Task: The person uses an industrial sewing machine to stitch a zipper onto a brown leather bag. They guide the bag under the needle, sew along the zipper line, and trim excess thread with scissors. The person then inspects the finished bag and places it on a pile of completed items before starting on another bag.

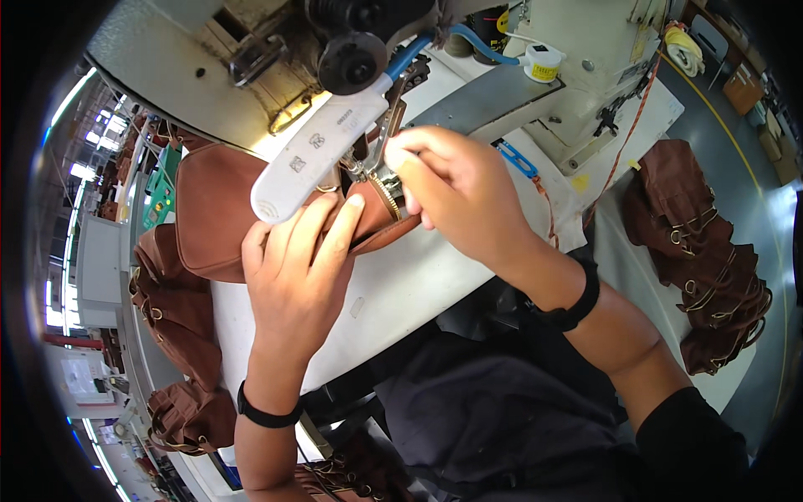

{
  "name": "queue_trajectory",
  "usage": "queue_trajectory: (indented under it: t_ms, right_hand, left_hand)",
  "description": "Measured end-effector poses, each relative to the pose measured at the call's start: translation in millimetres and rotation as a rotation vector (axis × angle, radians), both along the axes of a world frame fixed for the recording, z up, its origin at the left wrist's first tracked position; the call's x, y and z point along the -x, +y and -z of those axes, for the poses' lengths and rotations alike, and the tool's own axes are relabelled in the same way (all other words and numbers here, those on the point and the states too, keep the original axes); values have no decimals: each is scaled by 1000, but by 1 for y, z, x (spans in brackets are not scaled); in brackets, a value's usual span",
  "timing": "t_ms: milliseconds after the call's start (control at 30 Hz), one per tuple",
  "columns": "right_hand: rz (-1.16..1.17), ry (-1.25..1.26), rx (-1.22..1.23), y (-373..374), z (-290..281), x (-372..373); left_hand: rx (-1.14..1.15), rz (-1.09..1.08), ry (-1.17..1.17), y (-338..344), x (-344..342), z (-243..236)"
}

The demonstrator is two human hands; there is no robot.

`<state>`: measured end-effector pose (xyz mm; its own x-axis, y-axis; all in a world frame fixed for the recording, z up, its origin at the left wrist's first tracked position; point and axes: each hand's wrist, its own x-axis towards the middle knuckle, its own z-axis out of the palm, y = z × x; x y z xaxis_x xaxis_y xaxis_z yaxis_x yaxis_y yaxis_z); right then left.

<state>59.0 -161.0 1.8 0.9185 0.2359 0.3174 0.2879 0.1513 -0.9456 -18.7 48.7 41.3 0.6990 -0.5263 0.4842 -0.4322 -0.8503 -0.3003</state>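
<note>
A brown leather bag point(219, 209) lies beneath the sewing machine point(180, 50), and a stretch of brass-toothed zipper point(387, 197) runs along its edge by the presser foot point(361, 170). My left hand point(294, 272) rests flat on the leather, fingers stretched out toward the foot. Just right of the zipper, my right hand point(464, 197) is closed, thumb and fingers bent together beside the needle area. What those fingers grip, if anything, is hidden. A pale grey plastic arm point(311, 157) reaches across above the bag and covers part of it.
Brown bags with brass rings point(698, 259) are heaped at the right; more brown bags point(171, 309) hang or lie at the left. Blue thread snips point(517, 161) and a white round pot point(542, 64) are right of the machine head. An orange twisted cord point(623, 142) runs down there.
</note>
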Motion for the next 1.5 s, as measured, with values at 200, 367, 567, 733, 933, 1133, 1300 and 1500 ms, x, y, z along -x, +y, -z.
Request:
queue_trajectory:
  t_ms: [200,367,567,733,933,1133,1300,1500]
  right_hand:
    - [56,-229,73,-13,55,16]
    - [-288,-106,157,-1,66,9]
    - [-849,845,-439,-30,13,15]
    - [-775,778,-309,-25,-12,33]
    - [-325,157,-76,-16,-2,62]
    - [-126,284,-83,-9,4,81]
    - [-99,265,20,-8,3,78]
    - [-83,224,-121,-1,20,74]
  left_hand:
    - [-240,-255,59,56,24,-53]
    - [-209,-133,0,86,24,-82]
    - [379,-392,433,56,10,-137]
    - [367,-220,545,79,-19,-70]
    - [961,-132,925,0,-35,-19]
    - [1218,-110,1134,17,-52,-13]
    - [1434,-238,1066,0,-47,-20]
    - [1397,-42,1131,16,-54,-17]
